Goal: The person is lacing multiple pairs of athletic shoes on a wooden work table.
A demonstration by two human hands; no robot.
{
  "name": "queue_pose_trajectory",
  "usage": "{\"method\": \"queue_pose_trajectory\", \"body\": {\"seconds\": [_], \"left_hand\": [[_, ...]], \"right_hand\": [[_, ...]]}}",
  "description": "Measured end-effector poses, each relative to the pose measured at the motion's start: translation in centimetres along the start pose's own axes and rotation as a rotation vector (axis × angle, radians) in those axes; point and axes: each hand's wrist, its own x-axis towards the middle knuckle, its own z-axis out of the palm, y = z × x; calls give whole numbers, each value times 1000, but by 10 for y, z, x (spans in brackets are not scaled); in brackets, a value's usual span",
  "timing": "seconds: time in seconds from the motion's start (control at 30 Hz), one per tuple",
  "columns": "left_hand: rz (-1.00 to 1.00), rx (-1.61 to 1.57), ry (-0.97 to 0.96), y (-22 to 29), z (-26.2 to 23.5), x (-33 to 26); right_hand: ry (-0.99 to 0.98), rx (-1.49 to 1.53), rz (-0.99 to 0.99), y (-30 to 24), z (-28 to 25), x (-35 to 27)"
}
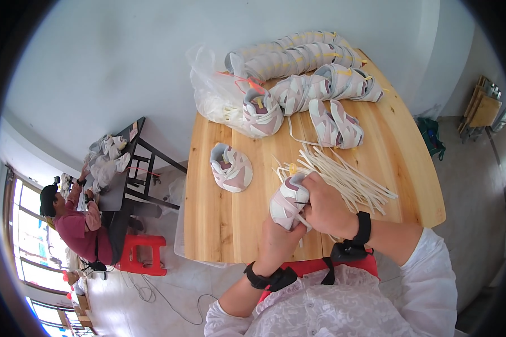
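Both hands hold one small pink and white sneaker [285, 201] just above the near edge of a wooden table [219, 224]. My left hand [279, 240] grips it from below. My right hand [327, 209] closes over its top, fingers at the lacing area. A bundle of cream shoelaces [348, 178] lies fanned on the table just beyond my right hand. A single matching sneaker [231, 167] sits alone to the left. Black straps circle both wrists.
Long rows of matching sneakers [315, 70] fill the table's far side, beside a clear plastic bag [216, 95]. Two more sneakers [336, 123] lie near the laces. At far left another person [73, 222] sits at a dark table with shoes, next to a red stool [143, 254].
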Motion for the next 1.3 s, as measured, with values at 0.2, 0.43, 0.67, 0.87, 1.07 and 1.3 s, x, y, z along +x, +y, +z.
{"method": "queue_pose_trajectory", "body": {"seconds": [0.2, 0.43, 0.67, 0.87, 1.07, 1.3], "left_hand": [[29, -2, 9, -5, -9, 0], [-13, 147, -87, 7, -26, -1], [-27, 150, -108, 12, -17, -4], [6, 122, -83, 4, -10, 3], [-50, 166, -47, 11, -10, -2], [0, 233, -119, 13, -18, -4]], "right_hand": [[95, -5, -180, 0, -3, -3], [-270, -211, -269, 8, -30, 11], [-542, 11, 49, 19, -24, 17], [-213, 249, 126, 8, -10, 2], [62, 179, -90, 4, -6, -3], [-505, -45, -51, 25, -22, 10]]}}
